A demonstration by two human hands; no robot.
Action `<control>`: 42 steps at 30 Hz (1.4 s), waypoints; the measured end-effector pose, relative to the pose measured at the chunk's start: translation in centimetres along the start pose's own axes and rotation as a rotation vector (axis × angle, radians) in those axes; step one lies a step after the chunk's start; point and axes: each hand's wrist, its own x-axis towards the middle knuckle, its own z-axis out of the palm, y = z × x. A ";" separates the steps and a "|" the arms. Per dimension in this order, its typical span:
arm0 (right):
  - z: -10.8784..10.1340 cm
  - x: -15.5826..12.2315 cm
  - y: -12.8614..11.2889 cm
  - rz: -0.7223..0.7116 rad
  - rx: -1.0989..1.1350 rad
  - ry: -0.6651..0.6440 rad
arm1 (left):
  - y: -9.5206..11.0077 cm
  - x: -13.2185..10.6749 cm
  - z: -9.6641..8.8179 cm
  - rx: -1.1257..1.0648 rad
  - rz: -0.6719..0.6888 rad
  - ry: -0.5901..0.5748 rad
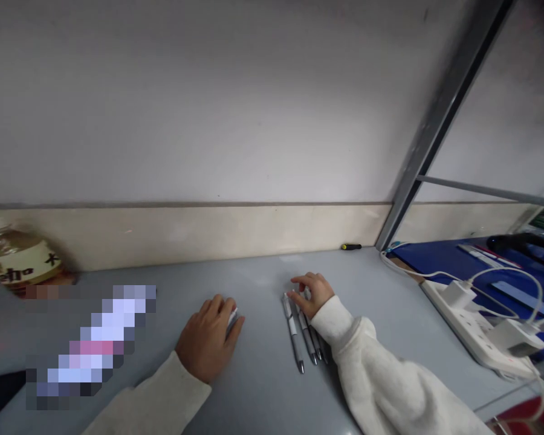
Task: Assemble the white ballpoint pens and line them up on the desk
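Observation:
My left hand (208, 341) rests on the grey desk (263, 386), its fingers closed over a small white object (233, 320) that I cannot name. My right hand (314, 293) lies a little to the right, fingertips curled down onto the top ends of several grey and white pens (299, 335). The pens lie side by side, tips pointing toward me. Both wrists wear cream sleeves.
A white power strip (476, 329) with plugged chargers and cables lies at the right by blue items (439, 260). A small black and yellow tool (351, 246) sits by the wall. A labelled bottle (16, 254) stands far left. A metal post (435, 127) rises at right.

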 end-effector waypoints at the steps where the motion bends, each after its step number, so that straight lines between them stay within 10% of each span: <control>1: -0.1 -0.1 -0.2 -0.011 -0.026 -0.032 | 0.0 0.0 0.0 0.006 -0.004 -0.004; 17: -0.4 -0.6 -0.8 0.103 -0.127 -0.295 | -0.2 0.1 0.3 -0.091 -0.014 0.084; 26: -1.1 0.1 0.2 0.111 -0.143 -0.141 | -0.1 0.1 0.1 -0.064 -0.037 0.066; 42: -1.4 0.3 0.4 0.153 -0.245 -0.261 | 0.6 -0.4 -0.3 0.049 -0.128 -0.030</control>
